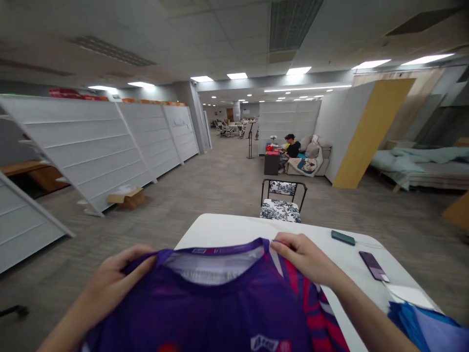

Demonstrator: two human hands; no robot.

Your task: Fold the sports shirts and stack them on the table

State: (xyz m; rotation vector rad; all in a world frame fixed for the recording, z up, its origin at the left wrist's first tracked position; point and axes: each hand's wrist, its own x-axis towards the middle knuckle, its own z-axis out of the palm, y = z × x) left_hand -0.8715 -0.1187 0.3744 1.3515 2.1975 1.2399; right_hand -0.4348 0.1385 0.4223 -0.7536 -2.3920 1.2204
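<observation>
A purple sports jersey (220, 313) with red and white sleeve stripes hangs spread between my hands, its neckline facing up. My left hand (113, 278) pinches the fabric beside the collar at the left shoulder side. On the other side of the collar, my right hand (302, 254) grips the shoulder near the red stripes. The jersey is held up above the near part of the white table (227, 227), and its lower part runs out of view.
On the table's right lie a dark green power bank-like block (343, 238), a phone (373, 266) with a cable, and folded blue fabric (428, 327). A patterned chair (280, 210) stands beyond the table. Farther back, a person (291, 146) sits by a sofa. A cardboard box (128, 198) rests on the floor.
</observation>
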